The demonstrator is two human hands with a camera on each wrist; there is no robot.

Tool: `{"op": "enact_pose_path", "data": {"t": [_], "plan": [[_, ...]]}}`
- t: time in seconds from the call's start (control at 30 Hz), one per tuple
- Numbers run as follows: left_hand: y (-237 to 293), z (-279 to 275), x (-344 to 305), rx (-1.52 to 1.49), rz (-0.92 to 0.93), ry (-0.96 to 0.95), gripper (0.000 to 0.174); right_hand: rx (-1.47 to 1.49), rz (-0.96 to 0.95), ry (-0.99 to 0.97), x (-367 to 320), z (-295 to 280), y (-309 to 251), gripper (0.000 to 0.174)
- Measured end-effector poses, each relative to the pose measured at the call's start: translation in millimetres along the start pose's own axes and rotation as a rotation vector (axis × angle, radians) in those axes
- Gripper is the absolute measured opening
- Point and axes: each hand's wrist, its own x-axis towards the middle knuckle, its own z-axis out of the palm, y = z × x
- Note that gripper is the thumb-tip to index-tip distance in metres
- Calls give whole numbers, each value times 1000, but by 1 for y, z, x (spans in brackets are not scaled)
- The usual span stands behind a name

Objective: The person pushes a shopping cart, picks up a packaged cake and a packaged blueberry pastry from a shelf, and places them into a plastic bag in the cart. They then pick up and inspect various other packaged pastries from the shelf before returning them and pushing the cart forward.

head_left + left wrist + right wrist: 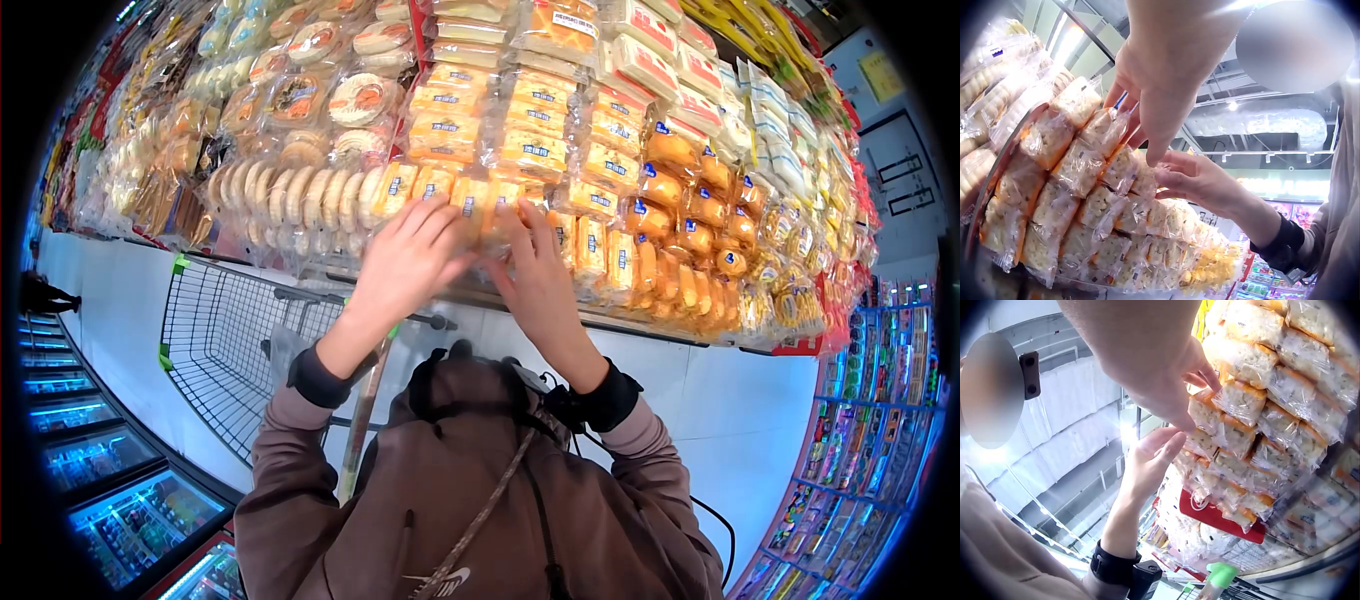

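Note:
Both hands are over the front row of bread packs, wrapped in clear film with orange and white labels. My left hand point(415, 255) lies over the packs point(432, 183), its fingers bent along their tops and its thumb toward the right hand. In the left wrist view the fingers reach behind a wrapped pack point(1121, 167). Close beside it, my right hand point(540, 275) has its fingers extended onto the same row, with the thumb spread lower. In the right wrist view its fingertips are right at a pack point(1239, 401). The hands partly hide the packs beneath them.
Round wrapped biscuits point(300, 195) line the display left of the hands. Small orange-brown cakes point(655, 185) stand to the right. A shopping cart point(225, 335) stands at left below the display. Freezers point(140, 520) and stocked shelves point(860, 430) flank the aisle.

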Motion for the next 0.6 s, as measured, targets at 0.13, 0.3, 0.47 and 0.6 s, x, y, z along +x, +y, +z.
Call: {"op": "enact_pose_path", "data": {"t": [0.13, 0.3, 0.47, 0.6], "plan": [[1, -1, -1, 15, 7, -7, 38, 27, 13, 1, -1, -2, 0, 66], [5, -7, 1, 22, -10, -13, 40, 39, -12, 23, -2, -3, 2, 68], [9, -5, 1, 8, -32, -1, 42, 68, -31, 45, -11, -12, 6, 63], [17, -13, 5, 15, -86, -49, 39, 247, -72, 124, -28, -34, 10, 57]]}}
